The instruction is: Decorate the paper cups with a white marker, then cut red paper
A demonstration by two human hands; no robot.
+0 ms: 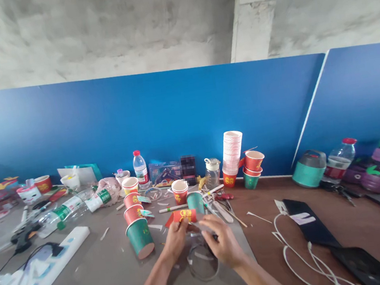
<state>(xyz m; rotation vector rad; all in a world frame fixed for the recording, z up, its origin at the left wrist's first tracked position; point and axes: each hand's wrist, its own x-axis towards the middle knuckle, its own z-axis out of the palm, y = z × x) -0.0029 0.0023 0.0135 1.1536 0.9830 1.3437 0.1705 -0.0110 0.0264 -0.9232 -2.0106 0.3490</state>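
Note:
My left hand (175,240) is closed on a red paper cup piece (184,215) with yellow lettering, held above the grey mat. Close to its right edge is my right hand (224,243), with its fingers bent; a small dark thing shows between them, too hidden to name. Under both hands lies a clear ring-shaped item (205,279), partly covered. A green paper cup (195,202) stands just behind the red piece. To the left, a row of nested red cups (134,214) ends in a larger green cup (140,239) lying tilted on its side.
At the back stand a tall stack of white-rimmed cups (232,153), a glass jar (213,174) and a water bottle (141,170). A white power strip (52,268) lies left, near empty bottles (69,207). Right are a white cable (289,260), a black phone (363,264) and a teal container (309,171).

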